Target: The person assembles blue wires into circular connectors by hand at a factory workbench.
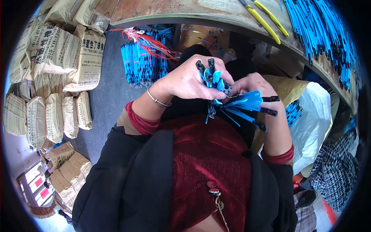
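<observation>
My left hand [195, 79] is closed around several flat blue strips [210, 77] with black ends, which look like umbrella ribs. Between thumb and fingers a small grey notched ring [226, 89] shows. Close beside it, my right hand [253, 86] has its fingers bent together at a thin wire [232, 95] that runs to the ring. More blue strips [247, 101] fan out below the right fingers, their black ends [269, 111] pointing right over my wrist. The right fingertips are partly hidden, and where the strips join the ring is covered.
Pliers with yellow handles [264, 21] and a pile of blue rods [317, 31] lie on the wooden table [166, 8]. Blue bundles [141, 69] with red cords [154, 44] lie at left. Paper sacks [54, 54] are stacked far left; a white sack [315, 120] stands right.
</observation>
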The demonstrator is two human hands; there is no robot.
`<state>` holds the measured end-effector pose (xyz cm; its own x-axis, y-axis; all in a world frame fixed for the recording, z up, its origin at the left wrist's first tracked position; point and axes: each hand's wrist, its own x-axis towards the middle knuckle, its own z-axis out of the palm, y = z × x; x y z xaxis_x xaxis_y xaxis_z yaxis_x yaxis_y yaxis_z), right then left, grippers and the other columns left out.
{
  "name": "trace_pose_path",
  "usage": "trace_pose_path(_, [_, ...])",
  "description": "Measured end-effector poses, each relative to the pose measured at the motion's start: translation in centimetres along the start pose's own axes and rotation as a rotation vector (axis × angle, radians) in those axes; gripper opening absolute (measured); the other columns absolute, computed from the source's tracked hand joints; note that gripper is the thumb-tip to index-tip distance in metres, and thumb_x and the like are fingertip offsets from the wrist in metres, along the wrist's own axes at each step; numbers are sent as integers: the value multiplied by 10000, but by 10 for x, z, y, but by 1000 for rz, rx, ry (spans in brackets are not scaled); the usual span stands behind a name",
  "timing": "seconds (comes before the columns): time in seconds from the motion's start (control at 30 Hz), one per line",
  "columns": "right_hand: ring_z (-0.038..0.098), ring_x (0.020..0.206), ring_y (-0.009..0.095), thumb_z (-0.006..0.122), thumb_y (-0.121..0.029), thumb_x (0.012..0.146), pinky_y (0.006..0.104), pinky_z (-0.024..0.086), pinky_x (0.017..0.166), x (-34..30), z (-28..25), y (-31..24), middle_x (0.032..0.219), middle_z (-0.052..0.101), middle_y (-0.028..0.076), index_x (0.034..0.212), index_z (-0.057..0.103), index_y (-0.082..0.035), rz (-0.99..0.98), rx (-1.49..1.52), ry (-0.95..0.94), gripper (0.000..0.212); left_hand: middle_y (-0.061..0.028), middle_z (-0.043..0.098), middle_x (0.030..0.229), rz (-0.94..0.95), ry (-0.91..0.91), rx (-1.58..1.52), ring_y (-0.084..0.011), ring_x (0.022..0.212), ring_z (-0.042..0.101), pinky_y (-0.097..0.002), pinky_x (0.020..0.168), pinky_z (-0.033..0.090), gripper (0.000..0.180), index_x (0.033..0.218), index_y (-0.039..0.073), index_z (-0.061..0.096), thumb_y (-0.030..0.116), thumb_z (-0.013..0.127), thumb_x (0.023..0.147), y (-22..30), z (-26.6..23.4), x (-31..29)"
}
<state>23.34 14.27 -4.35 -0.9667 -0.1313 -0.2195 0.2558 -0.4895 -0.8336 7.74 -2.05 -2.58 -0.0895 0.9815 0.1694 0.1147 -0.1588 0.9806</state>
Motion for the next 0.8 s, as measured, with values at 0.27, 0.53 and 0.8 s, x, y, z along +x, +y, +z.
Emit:
trace_pose_path(0.27, [580,665,82,754,-87,693,223,462,624,6,5,-23,709,641,35,817,650,1,85,-486,-67,184,-55,561,705,-3,102,31,-162,661,529,-287,578,405,269,863,20,671,78,764,618,-6,4,2])
trace_pose_path(0.53, [521,610,27,802,-32,603,193,422,548,-4,8,-6,654,583,-17,708,585,-32,10,-388,269,241,-53,575,713,31,106,140,-150,639,531,-269,570,419,259,869,14,672,64,767,633,-4,9,6])
trace_pose_path(0.8, [499,602,28,823,-43,552,194,405,523,-2,12,2,668,546,-26,733,546,-39,-64,-362,418,331,-53,584,730,-31,156,117,-149,665,561,-259,605,444,276,900,17,676,42,760,638,-2,15,7])
